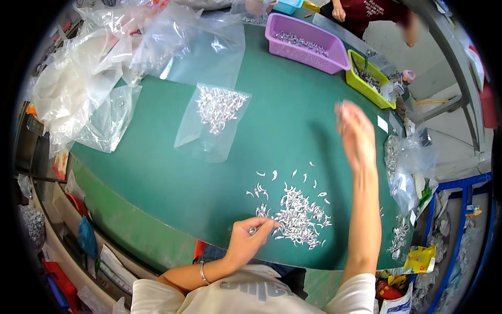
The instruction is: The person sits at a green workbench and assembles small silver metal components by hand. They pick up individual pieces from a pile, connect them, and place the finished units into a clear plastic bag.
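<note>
A loose pile of small curved silver metal pieces [299, 220] lies on the green table near my body, with several strays scattered around its far and left sides. My left hand [250, 236] is closed at the pile's left edge, and a few of the silver pieces show in its curled fingers. Raised over the table's right side, my right hand [355, 131] is stretched far beyond the pile. Motion smears its fingertips, so whether they grip anything cannot be made out. A clear plastic bag [201, 144] holding more silver pieces lies flat left of centre.
Crumpled clear bags [78, 99] cover the far left. A purple basket [308, 56] and a yellow-green basket [372, 94], both with metal parts, stand at the far right. More silver pieces [399, 238] lie by the right edge. Across the table stands another person [366, 11].
</note>
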`<state>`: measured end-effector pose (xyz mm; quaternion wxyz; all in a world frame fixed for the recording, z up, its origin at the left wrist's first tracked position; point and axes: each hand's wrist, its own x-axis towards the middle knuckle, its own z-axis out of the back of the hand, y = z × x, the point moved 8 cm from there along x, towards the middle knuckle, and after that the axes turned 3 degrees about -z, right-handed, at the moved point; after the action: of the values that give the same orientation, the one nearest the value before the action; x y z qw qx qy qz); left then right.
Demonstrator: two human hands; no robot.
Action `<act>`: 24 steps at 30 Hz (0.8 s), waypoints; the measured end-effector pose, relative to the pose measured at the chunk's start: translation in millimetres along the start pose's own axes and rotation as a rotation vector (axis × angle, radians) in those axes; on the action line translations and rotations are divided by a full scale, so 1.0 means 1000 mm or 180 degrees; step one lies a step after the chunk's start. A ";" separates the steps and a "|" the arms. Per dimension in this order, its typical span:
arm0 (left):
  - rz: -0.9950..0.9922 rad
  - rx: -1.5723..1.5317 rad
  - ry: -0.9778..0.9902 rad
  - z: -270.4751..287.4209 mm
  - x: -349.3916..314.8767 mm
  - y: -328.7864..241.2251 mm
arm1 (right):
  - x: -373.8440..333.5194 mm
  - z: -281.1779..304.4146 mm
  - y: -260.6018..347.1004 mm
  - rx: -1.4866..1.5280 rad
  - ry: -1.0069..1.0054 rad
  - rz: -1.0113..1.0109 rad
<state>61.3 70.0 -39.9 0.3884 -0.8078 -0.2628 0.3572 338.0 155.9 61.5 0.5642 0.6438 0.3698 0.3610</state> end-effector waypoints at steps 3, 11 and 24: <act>-0.0013 0.0030 0.0019 -0.003 0.000 -0.003 | 0.051 -0.013 0.013 0.0364 -0.0140 0.0150; -0.0295 -0.0405 -0.0469 0.037 0.010 -0.020 | -0.069 -0.057 -0.028 -0.2644 0.0870 0.0442; -0.0426 -0.2915 -0.0800 0.152 0.130 -0.080 | -0.207 -0.021 -0.014 -0.2994 0.0080 0.0716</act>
<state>9.4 272.9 -91.1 -0.0200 -0.8277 -0.4894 0.2738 222.4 -16.0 40.1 0.7472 0.3504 0.1012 0.5556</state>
